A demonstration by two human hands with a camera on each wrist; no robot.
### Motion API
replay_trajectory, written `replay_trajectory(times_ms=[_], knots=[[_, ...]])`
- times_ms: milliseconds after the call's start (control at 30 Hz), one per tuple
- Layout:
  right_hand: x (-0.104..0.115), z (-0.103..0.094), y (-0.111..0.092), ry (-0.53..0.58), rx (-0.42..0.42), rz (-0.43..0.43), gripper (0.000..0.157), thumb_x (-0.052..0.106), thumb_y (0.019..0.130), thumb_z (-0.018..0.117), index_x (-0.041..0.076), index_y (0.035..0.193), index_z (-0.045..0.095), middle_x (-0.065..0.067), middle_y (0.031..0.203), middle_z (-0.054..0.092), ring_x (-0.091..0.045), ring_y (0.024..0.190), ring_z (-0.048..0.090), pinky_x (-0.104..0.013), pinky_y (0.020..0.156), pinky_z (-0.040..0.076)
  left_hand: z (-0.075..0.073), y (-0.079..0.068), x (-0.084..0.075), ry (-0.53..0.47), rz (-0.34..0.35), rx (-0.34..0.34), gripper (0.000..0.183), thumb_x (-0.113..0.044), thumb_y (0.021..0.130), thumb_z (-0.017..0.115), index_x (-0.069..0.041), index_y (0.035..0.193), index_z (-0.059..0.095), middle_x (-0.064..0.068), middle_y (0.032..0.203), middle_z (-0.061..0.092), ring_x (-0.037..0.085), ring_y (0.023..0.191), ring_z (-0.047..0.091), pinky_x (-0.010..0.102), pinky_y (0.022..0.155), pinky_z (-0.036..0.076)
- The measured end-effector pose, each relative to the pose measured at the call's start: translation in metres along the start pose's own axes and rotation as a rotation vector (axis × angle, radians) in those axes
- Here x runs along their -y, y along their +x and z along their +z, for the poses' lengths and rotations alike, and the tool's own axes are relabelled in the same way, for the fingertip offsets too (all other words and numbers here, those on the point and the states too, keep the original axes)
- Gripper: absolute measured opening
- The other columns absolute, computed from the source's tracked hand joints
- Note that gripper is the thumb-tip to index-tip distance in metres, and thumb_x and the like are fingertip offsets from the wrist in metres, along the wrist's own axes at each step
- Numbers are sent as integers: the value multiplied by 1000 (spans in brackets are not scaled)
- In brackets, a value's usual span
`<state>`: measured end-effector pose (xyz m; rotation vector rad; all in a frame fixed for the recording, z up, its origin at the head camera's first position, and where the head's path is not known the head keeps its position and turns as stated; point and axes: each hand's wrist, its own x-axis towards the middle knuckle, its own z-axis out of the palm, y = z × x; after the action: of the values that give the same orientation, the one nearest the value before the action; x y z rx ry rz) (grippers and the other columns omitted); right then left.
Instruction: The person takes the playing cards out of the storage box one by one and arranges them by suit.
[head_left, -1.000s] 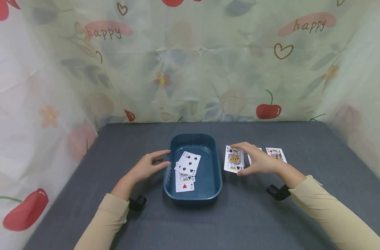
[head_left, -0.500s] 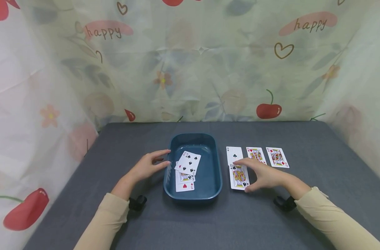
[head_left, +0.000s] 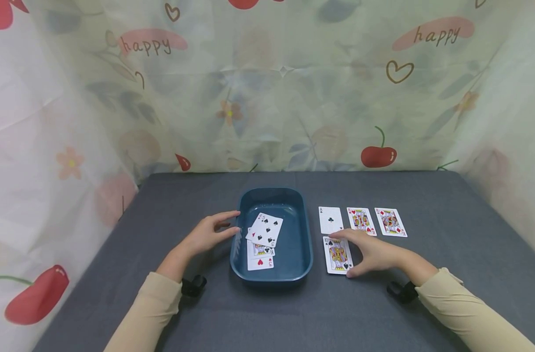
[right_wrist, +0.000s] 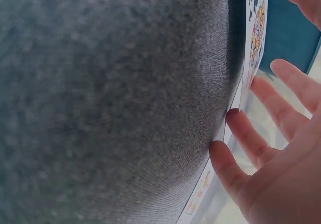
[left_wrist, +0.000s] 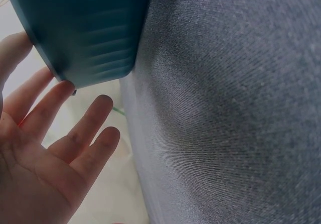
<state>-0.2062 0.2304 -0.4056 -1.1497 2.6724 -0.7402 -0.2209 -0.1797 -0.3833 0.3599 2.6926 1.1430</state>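
In the head view my right hand (head_left: 370,250) holds a king of spades (head_left: 338,255) by its edges, thumb at the near edge and fingertips at the far one. The card lies just in front of an ace of clubs (head_left: 331,220). The right wrist view shows the king (right_wrist: 257,25) between thumb and fingers. My left hand (head_left: 207,235), fingers fairly straight, touches the left rim of a dark blue tray (head_left: 293,264). Inside the tray overlap several cards, with a five of spades (head_left: 267,230) on top.
Right of the ace of clubs lie a king of hearts (head_left: 361,220), partly behind my right hand, and a king of diamonds (head_left: 391,222). A grey cloth covers the table (head_left: 267,318). A patterned curtain (head_left: 267,122) hangs behind it.
My right hand has drawn the king of spades toward me, off the ace of clubs, which now shows. The king of hearts has come more into view. My left hand stays at the tray.
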Motion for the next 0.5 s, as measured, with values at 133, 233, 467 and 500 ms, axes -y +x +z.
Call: replay_trajectory(times_ms=[133,233,467,500], knots=[[0,1,0,-20,-5,-5,80,29,65,82,3,132,46,-10,131,53,-34,122,45,-50,101,32,0,0,0,5,-2,-3,54,-34,89,62,-20,139,45,13,147,41,39,128,46,53,100,42],[1,1,0,-19,5,-1,81,29,65,82,2,133,45,-11,132,52,-34,122,45,-51,101,31,0,0,0,6,-6,-1,54,-32,89,62,-20,139,45,13,147,41,39,128,46,53,100,43],[4,-4,2,7,28,24,82,31,67,82,5,135,44,-10,133,51,-29,122,46,-45,103,35,0,0,-1,-3,-7,3,54,-32,89,62,-20,139,45,13,147,41,39,129,46,54,100,43],[4,-5,3,8,28,30,81,30,67,82,5,135,44,-10,133,51,-29,121,46,-43,103,36,0,0,-1,-4,-6,3,54,-32,89,62,-20,139,45,13,147,41,39,129,46,54,100,43]])
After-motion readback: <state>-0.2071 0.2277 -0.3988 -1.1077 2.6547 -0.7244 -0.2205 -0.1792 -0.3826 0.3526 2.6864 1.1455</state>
